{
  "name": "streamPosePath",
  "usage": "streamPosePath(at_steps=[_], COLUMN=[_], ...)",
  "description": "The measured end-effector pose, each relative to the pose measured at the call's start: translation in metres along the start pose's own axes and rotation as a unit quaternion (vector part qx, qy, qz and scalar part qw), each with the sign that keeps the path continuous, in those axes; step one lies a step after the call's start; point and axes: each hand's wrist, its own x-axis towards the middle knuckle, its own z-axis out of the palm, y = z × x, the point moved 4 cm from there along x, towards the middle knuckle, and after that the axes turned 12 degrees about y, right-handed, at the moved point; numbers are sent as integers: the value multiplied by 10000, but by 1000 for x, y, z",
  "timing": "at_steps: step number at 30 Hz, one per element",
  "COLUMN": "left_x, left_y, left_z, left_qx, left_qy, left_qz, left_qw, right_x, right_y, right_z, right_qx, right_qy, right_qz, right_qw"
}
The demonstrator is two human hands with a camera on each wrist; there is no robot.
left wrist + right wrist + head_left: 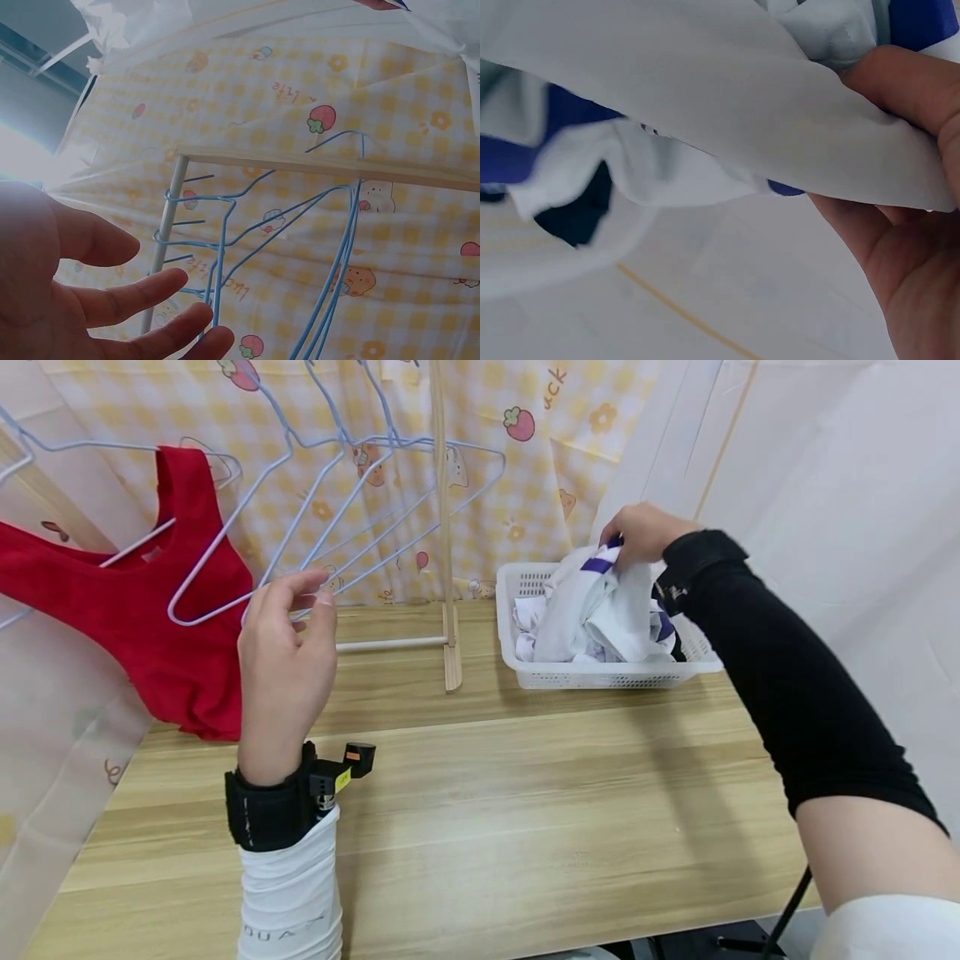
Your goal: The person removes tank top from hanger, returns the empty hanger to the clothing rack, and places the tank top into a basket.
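White cloth with a purple band makes the garment (570,610) which the right hand (645,531) pinches above the basket (615,678). The thumb lies on one face of the fabric and the fingers on the other, so this hand is narrow, with only thin cloth between. It takes the garment by the upper part, I suppose because the cloth can then fall by its own weight and separate from the other white pieces (527,620). The lower part is in the basket, which stands at the far right of the counter (525,810) and keeps the small heap together.

The left hand (288,672) is moderately wide: the fingers are loosely bent and a little spread, the thumb is apart from them, and they hold nothing. It is near the blue hangers (345,439), but whether a fingertip touches the wire I cannot say, since hand and wire overlap. These hangers are hooked along the rod (166,217) of the wooden rack (444,510), perhaps so that each is within easy reach. At the left, a red garment (195,627) hangs on a hanger, well apart from the basket.
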Motion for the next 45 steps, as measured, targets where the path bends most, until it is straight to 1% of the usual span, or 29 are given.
streamPosePath(at_steps=[3, 5, 9, 12, 16, 21, 24, 28, 30, 32, 34, 36, 38, 40, 41, 43, 45], left_x=[0, -1, -1, -1, -1, 0, 1, 1, 0, -1, -1, -1, -1, -1, -1, -2, -4], left_y=[0, 0, 0, -1, -1, 0, 1, 1, 1, 1, 2, 3, 4, 5, 6, 6, 6], left_z=[-1, -2, -2, -2, 0, 3, 5, 7, 8, 9, 9, 9, 8, 7, 7, 6, 6], left_qx=[-1, -8, -5, -13, -34, -50, -47, -31, -51, -72, -93, -108, -127, -139, -143, -144, -124], left_qy=[-1, -10, -16, -25, -45, -48, -46, -67, -86, -101, -106, -92, -81, -78, -73, -70, -74], left_qz=[-21, -51, -101, -114, -84, -83, -92, -93, -79, -60, -25, 0, -7, -25, -39, -65, -98], left_qw=[10000, 10000, 9999, 9999, 9999, 9999, 9999, 9999, 9999, 9999, 9999, 9999, 9999, 9999, 9999, 9999, 9998], right_x=[5, 8, 13, 12, 7, 1, 1, -1, -3, -4, -5, -4, -1, 2, 4, 6, 7], right_y=[-2, -2, -2, -2, -3, -4, -2, -1, -1, 0, 1, 4, 8, 16, 20, 29, 35], right_z=[27, 42, 67, 82, 96, 108, 112, 113, 106, 93, 76, 57, 43, 33, 32, 36, 46], right_qx=[122, 101, 12, -34, -134, -294, -331, -339, -180, 192, 689, 1197, 1529, 1404, 1263, 974, 739], right_qy=[-263, -430, -713, -907, -1130, -1381, -1453, -1639, -1843, -2015, -2040, -1929, -1633, -1288, -1174, -1092, -1175], right_qz=[188, 283, 506, 677, 848, 830, 782, 491, 392, 333, 368, 493, 580, 691, 716, 782, 798], right_qw=[9994, 9986, 9962, 9936, 9899, 9865, 9857, 9847, 9819, 9787, 9759, 9726, 9729, 9792, 9824, 9862, 9871])
